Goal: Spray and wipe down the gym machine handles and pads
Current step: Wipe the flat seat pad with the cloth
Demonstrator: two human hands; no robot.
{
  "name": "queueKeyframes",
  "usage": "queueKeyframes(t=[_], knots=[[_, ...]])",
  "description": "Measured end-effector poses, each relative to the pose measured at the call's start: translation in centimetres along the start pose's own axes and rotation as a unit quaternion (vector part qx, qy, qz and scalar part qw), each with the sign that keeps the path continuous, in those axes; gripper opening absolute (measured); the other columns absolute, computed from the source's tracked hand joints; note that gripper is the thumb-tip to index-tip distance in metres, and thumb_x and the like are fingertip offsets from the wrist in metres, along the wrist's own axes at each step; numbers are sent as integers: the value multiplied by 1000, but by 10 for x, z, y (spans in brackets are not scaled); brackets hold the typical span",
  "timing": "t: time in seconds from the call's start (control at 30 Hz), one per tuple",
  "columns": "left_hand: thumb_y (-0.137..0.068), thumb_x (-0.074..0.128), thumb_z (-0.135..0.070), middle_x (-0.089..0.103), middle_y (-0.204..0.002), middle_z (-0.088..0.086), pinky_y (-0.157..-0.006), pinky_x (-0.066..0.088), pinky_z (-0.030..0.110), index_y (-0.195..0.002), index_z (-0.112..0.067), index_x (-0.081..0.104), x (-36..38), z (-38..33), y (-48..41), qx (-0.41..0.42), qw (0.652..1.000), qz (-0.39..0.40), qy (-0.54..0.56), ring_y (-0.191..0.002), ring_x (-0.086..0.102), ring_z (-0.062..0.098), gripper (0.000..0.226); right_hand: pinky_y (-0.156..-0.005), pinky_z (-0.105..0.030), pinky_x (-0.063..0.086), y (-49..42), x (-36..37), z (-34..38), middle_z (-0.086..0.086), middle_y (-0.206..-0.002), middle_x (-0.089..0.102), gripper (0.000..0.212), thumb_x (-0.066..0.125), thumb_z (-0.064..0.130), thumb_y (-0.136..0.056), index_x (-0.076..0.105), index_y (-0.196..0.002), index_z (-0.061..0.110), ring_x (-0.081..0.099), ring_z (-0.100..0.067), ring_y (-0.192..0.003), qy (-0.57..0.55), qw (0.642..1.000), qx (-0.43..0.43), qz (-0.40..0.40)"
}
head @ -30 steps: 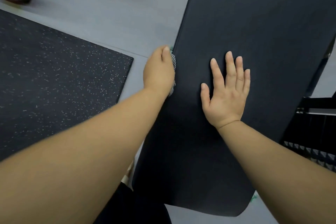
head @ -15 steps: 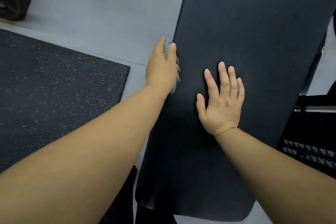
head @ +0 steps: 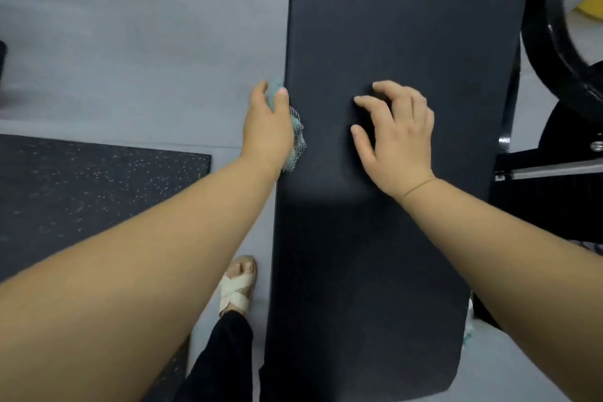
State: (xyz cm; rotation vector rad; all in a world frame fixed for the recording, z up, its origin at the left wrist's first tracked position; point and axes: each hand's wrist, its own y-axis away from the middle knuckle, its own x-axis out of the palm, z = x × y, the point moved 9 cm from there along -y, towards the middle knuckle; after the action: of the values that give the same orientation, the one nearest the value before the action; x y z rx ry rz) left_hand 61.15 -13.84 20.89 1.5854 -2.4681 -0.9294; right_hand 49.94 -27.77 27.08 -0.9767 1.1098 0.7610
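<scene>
At mid-frame, on the left edge of the black pad [head: 391, 26], your left hand [head: 267, 127] gripped the teal cloth [head: 297, 132] and pressed it against the pad's side. Your right hand [head: 398, 137] rested by its fingertips on the pad's top, near the cloth, fingers bent and spread, holding nothing. Most of the cloth sat bunched under your palm, so a stroke along the edge could likely miss strips. If the surface was sprayed, those arched fingertips could slip.

no readable text, labels, numbers, signs
</scene>
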Motion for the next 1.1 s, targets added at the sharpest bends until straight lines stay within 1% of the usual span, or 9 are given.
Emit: queueKeyframes(t=[0.07,0.17,0.3,0.47,0.6,0.73,0.87,1.0,1.1], knots=[[-100,36,-36,59,-102,-9,-73,40,12,-129,-15,45,-2,-12,-8,2,1000,-12,9,-98,57,11,38,-91,-44,34,-16,4,-6,-8,-129,53,38,51,36,-86,58,-119,17,37,-28,-117,31,999,-29,-3],[-100,34,-36,57,-81,-9,-65,36,13,-102,-14,55,-2,13,16,0,1000,-5,-25,-75,54,0,30,-95,-43,29,-11,11,-12,-5,-134,46,40,47,39,-90,52,-125,21,37,-28,-121,58,996,-68,-25],[-101,34,-30,52,-108,-26,-73,28,-9,-126,-23,55,-9,46,51,-34,999,5,-15,-102,46,-11,33,-98,-43,25,-7,13,-12,-1,-136,37,42,44,39,-90,47,-128,23,37,-29,-123,37,996,-65,-41],[-102,32,-24,58,-83,-6,-64,36,5,-102,-10,54,-3,-33,-11,38,997,-54,-36,-77,57,-11,26,-97,-44,27,-7,12,-12,-2,-137,39,44,45,38,-86,48,-128,23,39,-30,-123,32,996,-68,-46],[-100,35,-32,59,-96,-4,-69,35,16,-117,-12,51,0,-95,-82,57,995,-83,-14,-88,55,8,31,-97,-43,27,-8,11,-14,-1,-137,39,45,44,39,-85,48,-127,24,39,-29,-123,26,997,-62,-46],[-101,33,-36,54,-77,-8,-63,30,19,-100,-14,51,4,-72,-59,51,996,-51,-52,-71,51,10,28,-96,-43,30,-9,11,-14,-1,-137,41,46,45,40,-83,48,-127,25,40,-28,-122,28,997,-56,-46],[-101,35,-35,57,-104,-19,-80,34,11,-118,-19,58,-6,-23,-12,-2,999,-32,-33,-95,51,-1,33,-96,-43,31,-9,12,-15,-1,-137,41,46,46,40,-83,48,-126,26,41,-27,-122,32,997,-51,-38],[-100,38,-24,41,-58,-6,-56,32,19,-66,-12,45,-3,-80,-57,50,995,-80,-39,-49,42,4,37,-96,-43,31,-9,12,-14,0,-137,40,46,46,40,-82,48,-126,27,41,-27,-122,34,997,-52,-37],[-99,37,-31,54,-74,0,-61,26,25,-68,-16,45,1,-132,-107,102,985,-105,-87,-67,45,14,35,-96,-42,31,-9,12,-15,0,-137,41,46,46,40,-82,48,-126,27,41,-27,-122,32,997,-54,-39]])
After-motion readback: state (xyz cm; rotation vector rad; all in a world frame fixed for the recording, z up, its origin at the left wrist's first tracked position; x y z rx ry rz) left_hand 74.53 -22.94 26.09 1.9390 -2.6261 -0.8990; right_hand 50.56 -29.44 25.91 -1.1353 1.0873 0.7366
